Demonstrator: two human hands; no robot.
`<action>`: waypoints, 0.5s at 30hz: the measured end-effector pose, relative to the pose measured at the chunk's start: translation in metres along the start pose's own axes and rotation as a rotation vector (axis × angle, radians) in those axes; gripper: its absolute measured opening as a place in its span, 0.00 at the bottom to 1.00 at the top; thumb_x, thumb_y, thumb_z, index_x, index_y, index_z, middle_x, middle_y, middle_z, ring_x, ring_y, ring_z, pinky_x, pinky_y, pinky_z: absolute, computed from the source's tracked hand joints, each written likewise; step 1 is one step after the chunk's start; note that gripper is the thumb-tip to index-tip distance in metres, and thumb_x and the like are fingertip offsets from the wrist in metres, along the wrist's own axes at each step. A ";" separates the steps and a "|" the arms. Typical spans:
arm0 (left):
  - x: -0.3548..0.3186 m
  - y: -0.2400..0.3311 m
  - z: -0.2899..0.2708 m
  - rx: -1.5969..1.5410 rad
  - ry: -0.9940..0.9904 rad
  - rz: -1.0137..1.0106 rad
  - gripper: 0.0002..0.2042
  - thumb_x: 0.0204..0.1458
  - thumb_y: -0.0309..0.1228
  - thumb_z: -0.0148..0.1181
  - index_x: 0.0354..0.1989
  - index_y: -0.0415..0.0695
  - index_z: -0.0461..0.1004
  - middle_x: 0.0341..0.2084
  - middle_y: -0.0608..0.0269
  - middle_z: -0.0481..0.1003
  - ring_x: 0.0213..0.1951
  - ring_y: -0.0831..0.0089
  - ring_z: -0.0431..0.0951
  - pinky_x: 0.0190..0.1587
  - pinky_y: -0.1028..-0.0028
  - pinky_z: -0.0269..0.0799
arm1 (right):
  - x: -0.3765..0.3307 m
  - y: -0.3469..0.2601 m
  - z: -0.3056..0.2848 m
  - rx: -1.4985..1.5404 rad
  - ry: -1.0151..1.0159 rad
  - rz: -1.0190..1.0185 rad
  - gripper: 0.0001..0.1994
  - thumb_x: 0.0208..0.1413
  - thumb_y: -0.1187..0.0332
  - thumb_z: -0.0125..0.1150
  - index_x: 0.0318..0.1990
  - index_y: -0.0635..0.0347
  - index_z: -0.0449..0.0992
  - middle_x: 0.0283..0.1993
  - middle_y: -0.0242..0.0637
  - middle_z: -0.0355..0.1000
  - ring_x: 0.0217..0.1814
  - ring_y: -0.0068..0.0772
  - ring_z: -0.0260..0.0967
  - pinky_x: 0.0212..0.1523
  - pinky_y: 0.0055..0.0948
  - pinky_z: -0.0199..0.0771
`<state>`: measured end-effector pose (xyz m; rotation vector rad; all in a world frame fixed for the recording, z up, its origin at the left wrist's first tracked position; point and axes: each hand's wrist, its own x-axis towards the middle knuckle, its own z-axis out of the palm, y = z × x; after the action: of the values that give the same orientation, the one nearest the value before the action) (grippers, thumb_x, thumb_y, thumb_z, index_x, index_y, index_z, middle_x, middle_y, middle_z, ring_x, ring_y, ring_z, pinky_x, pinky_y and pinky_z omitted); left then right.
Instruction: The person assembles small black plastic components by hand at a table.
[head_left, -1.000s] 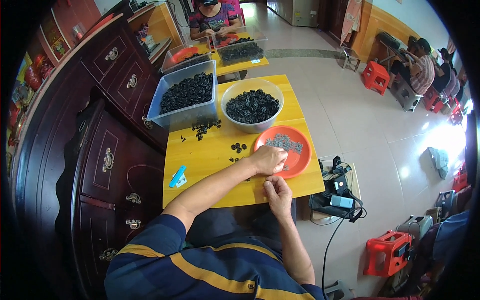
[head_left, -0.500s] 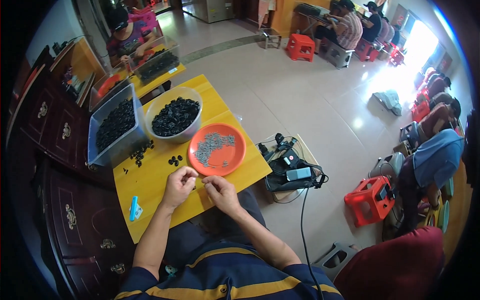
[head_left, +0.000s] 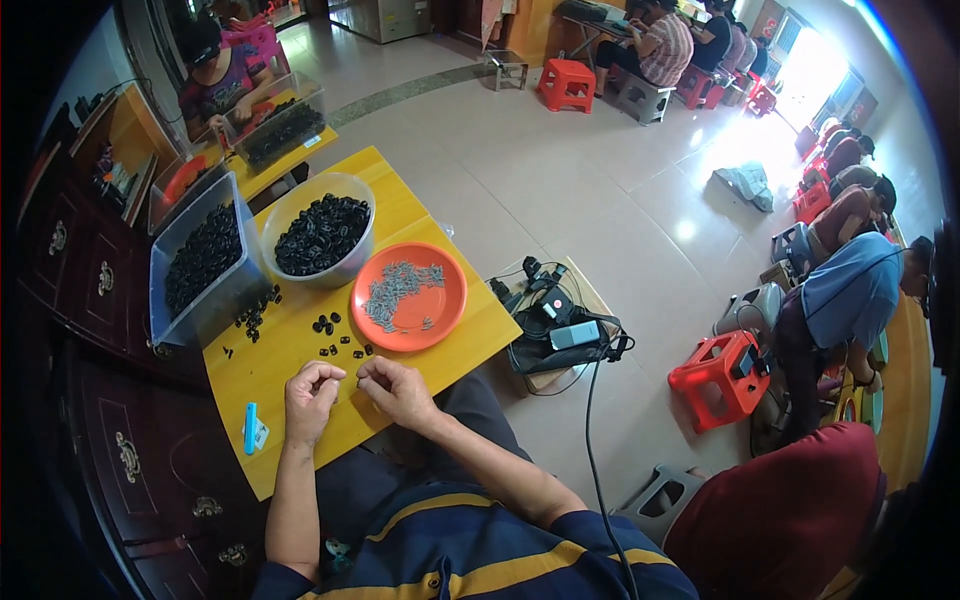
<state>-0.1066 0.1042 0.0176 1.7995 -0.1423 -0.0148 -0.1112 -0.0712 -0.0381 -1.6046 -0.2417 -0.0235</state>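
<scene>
My left hand (head_left: 313, 402) hovers over the near part of the yellow table (head_left: 290, 372), thumb and fingertips pinched together. Just to its right, my right hand (head_left: 398, 394) is closed in a similar pinch; whatever lies between the fingertips of either is too small to make out. Beyond them lie several small black parts (head_left: 357, 354), with a little group of black oval pieces (head_left: 325, 324) further on. An orange dish (head_left: 443, 312) stands past my right hand and holds many thin grey pins (head_left: 400, 289).
A round translucent tub (head_left: 357, 247) and a rectangular plastic bin (head_left: 205, 311), both full of black pieces, stand at the back left. A light-blue tool (head_left: 250, 428) lies by the left edge. Right of the table, a low stand carries a black bag (head_left: 560, 352) with a cable.
Both hands have drawn back from the orange dish toward me. Small black parts now show on the table in front of them. The whole view has shifted slightly.
</scene>
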 end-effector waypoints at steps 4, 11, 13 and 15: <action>-0.001 -0.009 -0.004 -0.057 0.019 -0.038 0.05 0.53 0.17 0.54 0.35 0.37 0.75 0.27 0.73 0.71 0.24 0.88 0.66 0.27 0.84 0.63 | 0.002 0.001 0.002 -0.005 0.046 -0.026 0.04 0.58 0.73 0.61 0.39 0.61 0.75 0.23 0.25 0.67 0.23 0.13 0.61 0.25 0.21 0.65; -0.007 -0.016 -0.007 -0.123 0.027 -0.080 0.07 0.54 0.17 0.55 0.40 0.39 0.72 0.28 0.75 0.71 0.26 0.91 0.66 0.29 0.87 0.62 | 0.000 0.005 0.006 -0.016 0.036 -0.033 0.04 0.58 0.74 0.61 0.40 0.62 0.74 0.22 0.25 0.67 0.23 0.12 0.61 0.25 0.19 0.64; -0.008 -0.017 -0.007 -0.128 0.026 -0.084 0.07 0.54 0.17 0.55 0.40 0.39 0.72 0.28 0.74 0.70 0.26 0.91 0.66 0.30 0.87 0.63 | -0.001 0.007 0.007 0.007 0.011 -0.027 0.04 0.58 0.75 0.60 0.40 0.62 0.74 0.23 0.24 0.67 0.23 0.11 0.62 0.25 0.18 0.65; -0.007 -0.017 -0.006 -0.131 0.031 -0.098 0.07 0.54 0.17 0.56 0.40 0.40 0.71 0.29 0.74 0.70 0.27 0.91 0.67 0.31 0.88 0.64 | -0.001 0.009 0.007 0.036 -0.021 -0.013 0.04 0.58 0.76 0.60 0.40 0.61 0.73 0.23 0.23 0.67 0.23 0.11 0.63 0.25 0.17 0.65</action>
<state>-0.1117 0.1146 0.0023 1.6738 -0.0301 -0.0646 -0.1116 -0.0651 -0.0477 -1.5680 -0.2680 -0.0120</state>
